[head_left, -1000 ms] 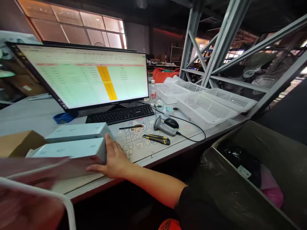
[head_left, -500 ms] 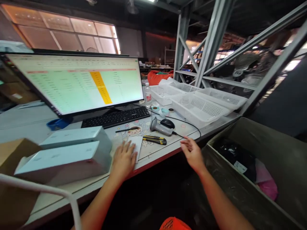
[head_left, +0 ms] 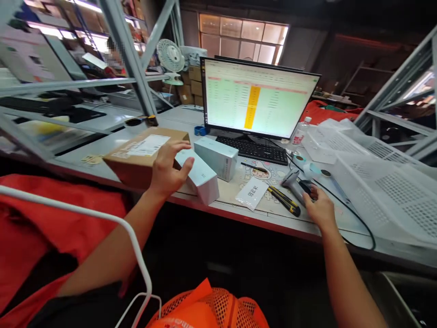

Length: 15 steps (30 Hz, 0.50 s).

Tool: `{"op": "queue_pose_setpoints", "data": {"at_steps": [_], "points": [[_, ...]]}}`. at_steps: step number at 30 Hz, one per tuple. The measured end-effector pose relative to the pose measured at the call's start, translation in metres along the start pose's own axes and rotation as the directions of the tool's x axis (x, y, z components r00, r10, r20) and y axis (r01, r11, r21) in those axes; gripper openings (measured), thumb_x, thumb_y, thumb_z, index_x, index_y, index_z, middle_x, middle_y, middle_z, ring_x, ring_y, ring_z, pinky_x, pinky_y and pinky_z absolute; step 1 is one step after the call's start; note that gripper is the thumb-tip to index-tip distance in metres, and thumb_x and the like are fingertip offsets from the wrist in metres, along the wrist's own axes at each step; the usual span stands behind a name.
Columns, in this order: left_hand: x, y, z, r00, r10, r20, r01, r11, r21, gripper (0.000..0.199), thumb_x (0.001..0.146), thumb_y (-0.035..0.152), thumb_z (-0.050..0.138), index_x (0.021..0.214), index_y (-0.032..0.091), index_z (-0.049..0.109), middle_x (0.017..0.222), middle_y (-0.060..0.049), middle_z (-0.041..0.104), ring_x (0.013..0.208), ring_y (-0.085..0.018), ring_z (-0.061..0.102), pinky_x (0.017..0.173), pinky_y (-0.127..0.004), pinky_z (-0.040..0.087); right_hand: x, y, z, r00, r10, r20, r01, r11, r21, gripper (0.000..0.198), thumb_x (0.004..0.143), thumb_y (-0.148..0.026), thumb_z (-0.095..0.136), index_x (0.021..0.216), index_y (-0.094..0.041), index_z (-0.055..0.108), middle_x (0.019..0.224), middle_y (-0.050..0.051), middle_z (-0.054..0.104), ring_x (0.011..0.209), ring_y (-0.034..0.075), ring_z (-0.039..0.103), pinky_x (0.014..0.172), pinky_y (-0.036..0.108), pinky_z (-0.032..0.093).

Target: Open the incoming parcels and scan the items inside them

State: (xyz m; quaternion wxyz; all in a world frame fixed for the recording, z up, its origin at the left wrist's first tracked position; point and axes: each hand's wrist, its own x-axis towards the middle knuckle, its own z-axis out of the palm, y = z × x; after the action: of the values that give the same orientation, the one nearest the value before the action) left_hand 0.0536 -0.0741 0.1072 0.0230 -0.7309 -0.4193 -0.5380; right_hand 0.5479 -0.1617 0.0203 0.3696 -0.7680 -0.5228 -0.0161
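Note:
My left hand point(head_left: 170, 167) is closed over the near end of a long white box point(head_left: 201, 177), thumb and fingers on either side. That box sits askew at the desk's front edge. A second white box point(head_left: 220, 157) stands just behind it. On the right, my right hand point(head_left: 320, 207) has its fingers round the handle of a grey barcode scanner point(head_left: 292, 182), partly hiding a black mouse point(head_left: 307, 186). Between the hands lie a small white packet point(head_left: 251, 193) with printed characters, a yellow-and-black utility knife point(head_left: 283, 200) and a black pen point(head_left: 254, 167).
A brown carton point(head_left: 136, 157) stands left of my left hand. Behind are a keyboard point(head_left: 252, 149) and a monitor point(head_left: 259, 100). White perforated baskets point(head_left: 385, 196) and a black cable point(head_left: 370, 228) lie right. A white tube point(head_left: 131, 230) crosses at lower left. A person point(head_left: 116, 52) is far left.
My view has swung left. My left hand has gone from the white packet to the nearer white box, which is now turned. My right hand has moved from the desk edge onto the scanner.

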Motion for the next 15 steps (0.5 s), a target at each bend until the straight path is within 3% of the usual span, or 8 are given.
{"op": "queue_pose_setpoints", "data": {"at_steps": [2, 4, 6, 10, 15], "points": [[0.005, -0.024, -0.003, 0.988, -0.066, 0.143, 0.064, 0.998, 0.017, 0.064, 0.094, 0.063, 0.064, 0.140, 0.019, 0.064, 0.156, -0.015, 0.058, 0.148, -0.036, 0.051, 0.129, -0.055, 0.036, 0.017, -0.002, 0.013, 0.997, -0.006, 0.080, 0.016, 0.993, -0.120, 0.065, 0.093, -0.041, 0.055, 0.147, -0.004, 0.061, 0.144, 0.026, 0.065, 0.131, 0.038, 0.064, 0.116, 0.051, 0.047], [0.006, -0.040, 0.000, 0.938, -0.127, 0.321, 0.130, 0.991, 0.014, 0.085, 0.090, 0.075, 0.065, 0.153, 0.019, 0.055, 0.165, -0.016, 0.049, 0.154, -0.039, 0.043, 0.130, -0.056, 0.033, 0.026, -0.005, 0.024, 0.988, 0.025, 0.152, 0.009, 0.976, -0.218, 0.066, 0.096, -0.041, 0.055, 0.151, -0.005, 0.058, 0.149, 0.026, 0.061, 0.138, 0.040, 0.059, 0.117, 0.050, 0.046], [0.005, -0.048, 0.004, 0.894, -0.139, 0.426, 0.142, 0.990, 0.024, 0.095, 0.086, 0.082, 0.065, 0.157, 0.019, 0.053, 0.165, -0.017, 0.049, 0.155, -0.040, 0.040, 0.130, -0.056, 0.031, 0.030, -0.008, 0.030, 0.974, 0.081, 0.210, -0.016, 0.955, -0.297, 0.068, 0.098, -0.042, 0.056, 0.156, -0.007, 0.054, 0.149, 0.026, 0.061, 0.137, 0.040, 0.061, 0.114, 0.050, 0.048], [0.001, -0.045, 0.005, 0.904, -0.067, 0.423, 0.018, 0.993, 0.119, 0.090, 0.084, 0.084, 0.067, 0.146, 0.019, 0.065, 0.152, -0.017, 0.059, 0.145, -0.041, 0.046, 0.127, -0.059, 0.031, 0.031, -0.016, 0.034, 0.945, 0.144, 0.293, -0.019, 0.920, -0.392, 0.073, 0.100, -0.043, 0.056, 0.163, -0.008, 0.044, 0.144, 0.027, 0.065, 0.131, 0.041, 0.065, 0.109, 0.051, 0.050], [-0.009, -0.030, 0.000, 0.908, 0.032, 0.418, -0.128, 0.971, 0.204, 0.072, 0.081, 0.079, 0.077, 0.128, 0.025, 0.077, 0.132, -0.015, 0.066, 0.131, -0.042, 0.052, 0.120, -0.063, 0.036, 0.029, -0.031, 0.034, 0.942, 0.139, 0.306, 0.019, 0.887, -0.460, 0.071, 0.100, -0.035, 0.056, 0.162, -0.003, 0.042, 0.142, 0.027, 0.065, 0.131, 0.040, 0.065, 0.108, 0.048, 0.050]]}}
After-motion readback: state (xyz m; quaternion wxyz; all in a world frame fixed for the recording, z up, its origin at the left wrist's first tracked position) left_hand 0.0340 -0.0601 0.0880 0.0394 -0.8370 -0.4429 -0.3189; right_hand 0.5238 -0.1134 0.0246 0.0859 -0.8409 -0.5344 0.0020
